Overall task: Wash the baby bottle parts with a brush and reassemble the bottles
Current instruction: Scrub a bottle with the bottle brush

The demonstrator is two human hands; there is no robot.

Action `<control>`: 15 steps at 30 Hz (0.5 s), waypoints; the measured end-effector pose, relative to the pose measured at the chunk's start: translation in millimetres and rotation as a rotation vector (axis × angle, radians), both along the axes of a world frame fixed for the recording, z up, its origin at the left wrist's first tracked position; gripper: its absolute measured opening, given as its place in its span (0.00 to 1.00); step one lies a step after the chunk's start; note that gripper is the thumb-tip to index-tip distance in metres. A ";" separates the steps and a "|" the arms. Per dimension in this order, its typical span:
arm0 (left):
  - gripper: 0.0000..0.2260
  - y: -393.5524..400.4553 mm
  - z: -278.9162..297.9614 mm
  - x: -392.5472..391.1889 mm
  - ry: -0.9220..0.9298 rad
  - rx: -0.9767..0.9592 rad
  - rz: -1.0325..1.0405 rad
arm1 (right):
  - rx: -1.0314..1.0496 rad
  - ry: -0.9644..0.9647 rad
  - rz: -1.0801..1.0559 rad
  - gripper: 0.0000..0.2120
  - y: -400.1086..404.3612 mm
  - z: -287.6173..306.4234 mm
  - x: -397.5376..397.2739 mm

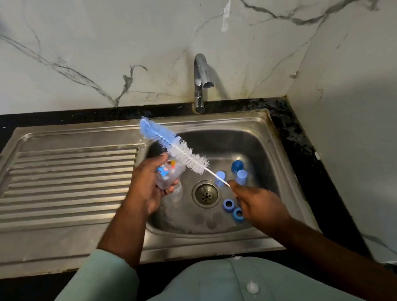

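Head view shows washing barely begun: my left hand (pixel 147 184) grips a clear bottle (pixel 168 175) over the sink (pixel 252 142), my right hand (pixel 258 205) holds the brush (pixel 175 147) outside it, caps (pixel 239 173) and rings (pixel 232 209) lie unassembled in the basin.

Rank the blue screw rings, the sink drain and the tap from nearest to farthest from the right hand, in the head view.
From the right hand:
1. Two blue plastic screw rings, on the basin floor beside its fingers.
2. Round metal sink drain, at the basin's centre, to its left.
3. Curved chrome tap, at the back wall.
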State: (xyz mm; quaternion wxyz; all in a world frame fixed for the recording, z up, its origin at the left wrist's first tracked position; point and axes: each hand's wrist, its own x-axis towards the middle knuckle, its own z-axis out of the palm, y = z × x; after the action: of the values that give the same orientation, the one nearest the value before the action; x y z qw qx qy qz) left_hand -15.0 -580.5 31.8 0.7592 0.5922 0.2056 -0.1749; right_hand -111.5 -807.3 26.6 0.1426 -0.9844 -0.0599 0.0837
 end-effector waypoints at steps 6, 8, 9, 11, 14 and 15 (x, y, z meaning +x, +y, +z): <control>0.12 -5.5 9.5 3.2 0.184 -0.253 0.005 | 0.078 -0.104 -0.057 0.21 6.6 -7.1 15.5; 0.13 4.7 10.8 9.4 0.209 -0.351 0.018 | 0.099 -0.125 -0.011 0.25 1.7 -11.9 -5.2; 0.14 3.5 10.0 7.5 0.236 -0.355 -0.005 | 0.122 -0.140 0.014 0.26 1.8 -12.2 -10.2; 0.14 -9.3 7.9 -0.5 0.316 -0.366 -0.072 | 0.172 -0.199 0.024 0.24 5.0 -13.2 -3.4; 0.17 -15.4 9.0 -2.8 0.340 -0.506 -0.058 | 0.149 -0.216 -0.018 0.22 2.1 -13.5 7.5; 0.19 -10.6 10.4 0.4 0.325 -0.547 -0.023 | 0.146 -0.256 -0.025 0.22 -4.9 -13.6 5.1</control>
State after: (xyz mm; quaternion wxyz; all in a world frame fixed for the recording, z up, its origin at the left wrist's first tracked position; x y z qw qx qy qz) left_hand -14.7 -591.1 42.2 0.8455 0.3326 0.2627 -0.3248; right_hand -106.4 -812.2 13.0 0.2060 -0.9747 -0.0715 -0.0490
